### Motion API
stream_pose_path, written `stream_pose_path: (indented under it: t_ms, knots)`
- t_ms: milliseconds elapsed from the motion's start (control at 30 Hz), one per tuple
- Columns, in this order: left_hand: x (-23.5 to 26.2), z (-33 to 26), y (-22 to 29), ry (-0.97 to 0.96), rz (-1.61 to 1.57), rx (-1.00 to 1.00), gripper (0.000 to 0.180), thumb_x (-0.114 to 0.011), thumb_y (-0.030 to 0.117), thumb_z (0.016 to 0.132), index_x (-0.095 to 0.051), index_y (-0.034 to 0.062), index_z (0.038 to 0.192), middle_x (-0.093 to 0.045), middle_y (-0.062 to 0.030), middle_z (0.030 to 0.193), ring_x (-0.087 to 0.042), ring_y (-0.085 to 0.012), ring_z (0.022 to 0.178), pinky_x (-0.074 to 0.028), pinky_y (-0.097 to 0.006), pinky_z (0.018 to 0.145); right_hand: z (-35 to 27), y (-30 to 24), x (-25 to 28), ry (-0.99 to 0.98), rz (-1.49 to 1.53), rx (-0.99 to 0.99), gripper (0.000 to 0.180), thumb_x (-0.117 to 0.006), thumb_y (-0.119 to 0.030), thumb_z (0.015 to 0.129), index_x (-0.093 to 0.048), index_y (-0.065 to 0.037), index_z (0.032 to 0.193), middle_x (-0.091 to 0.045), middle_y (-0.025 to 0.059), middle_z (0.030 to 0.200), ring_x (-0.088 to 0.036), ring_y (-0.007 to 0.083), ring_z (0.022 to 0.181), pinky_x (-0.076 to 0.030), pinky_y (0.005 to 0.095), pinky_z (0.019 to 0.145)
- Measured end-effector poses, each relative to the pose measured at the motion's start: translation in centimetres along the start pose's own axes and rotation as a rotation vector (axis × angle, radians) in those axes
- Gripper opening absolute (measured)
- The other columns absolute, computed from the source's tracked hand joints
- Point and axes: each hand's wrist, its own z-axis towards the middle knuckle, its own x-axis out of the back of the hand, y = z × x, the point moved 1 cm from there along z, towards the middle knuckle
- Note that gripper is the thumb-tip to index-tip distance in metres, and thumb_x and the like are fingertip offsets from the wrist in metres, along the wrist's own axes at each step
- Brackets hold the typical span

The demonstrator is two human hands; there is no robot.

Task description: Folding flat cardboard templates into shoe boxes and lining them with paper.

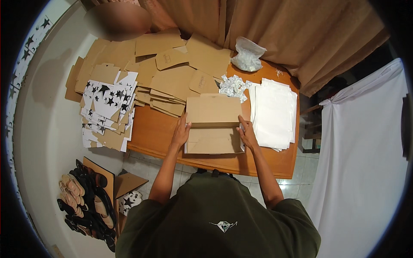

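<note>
In front of me an open cardboard box (215,143) sits at the near edge of the wooden table, brown inside, its lid (214,108) raised at the back. My left hand (182,132) grips the box's left side near the lid's hinge, thumb toward the inside. On the opposite side, my right hand (246,133) is closed over the right wall near the same corner. Part of each hand's fingers is hidden behind the cardboard. Inside the box only bare brown board shows. Just right of my right hand lies a stack of white paper sheets (272,114).
Flat brown cardboard pieces (172,79) cover the table's (148,129) far left. Star-printed box blanks (107,107) are piled left. Small white packets (233,87) lie before a plastic bag (248,53). Sandals and shoes (88,202) stand lower left; a white cloth (344,150) hangs right.
</note>
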Motion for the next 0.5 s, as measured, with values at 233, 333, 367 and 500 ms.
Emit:
stream_pose_path:
  t_ms: [233, 333, 367, 500]
  knots:
    - [1.7, -4.9, -2.2, -0.150, -0.462, 0.553, 0.053, -0.045, 0.037, 0.109, -0.047, 0.0008, 0.147, -0.061, -0.0233, 0.132, -0.062, -0.0315, 0.117, -0.050, -0.038, 0.098, -3.7, 0.8, 0.0, 0.033, 0.318, -0.237, 0.066, -0.050, -0.044, 0.106, -0.038, -0.001, 0.155, -0.052, 0.0291, 0.143, -0.057, 0.0338, 0.125, -0.044, 0.0394, 0.106]
    - [2.2, -5.8, -1.0, -0.191, -0.362, 0.398, 0.045, -0.049, 0.028, 0.108, -0.051, 0.0020, 0.145, -0.068, -0.0198, 0.116, -0.067, -0.0245, 0.102, -0.054, -0.036, 0.088, -3.7, 1.8, -1.2, 0.050, 0.340, -0.174, 0.066, -0.050, -0.045, 0.106, -0.040, 0.000, 0.154, -0.056, 0.0240, 0.143, -0.058, 0.0298, 0.127, -0.044, 0.0384, 0.107]
    - [2.0, -5.8, -1.9, -0.186, -0.361, 0.400, 0.045, -0.049, 0.028, 0.108, -0.051, 0.0020, 0.145, -0.068, -0.0198, 0.116, -0.067, -0.0245, 0.102, -0.054, -0.036, 0.088, -3.4, 1.7, -1.5, 0.097, 0.356, -0.095, 0.066, -0.051, -0.046, 0.106, -0.041, -0.001, 0.153, -0.060, 0.0191, 0.139, -0.058, 0.0273, 0.126, -0.044, 0.0383, 0.106]
    - [1.9, -3.8, -1.3, -0.014, -0.220, 0.134, 0.038, -0.054, 0.015, 0.104, -0.056, 0.0028, 0.140, -0.070, -0.0141, 0.106, -0.067, -0.0216, 0.093, -0.053, -0.034, 0.085, -1.8, 1.2, -0.9, 0.077, 0.361, -0.135, 0.064, -0.052, -0.044, 0.106, -0.042, -0.002, 0.154, -0.065, 0.0163, 0.133, -0.063, 0.0228, 0.115, -0.046, 0.0354, 0.101]
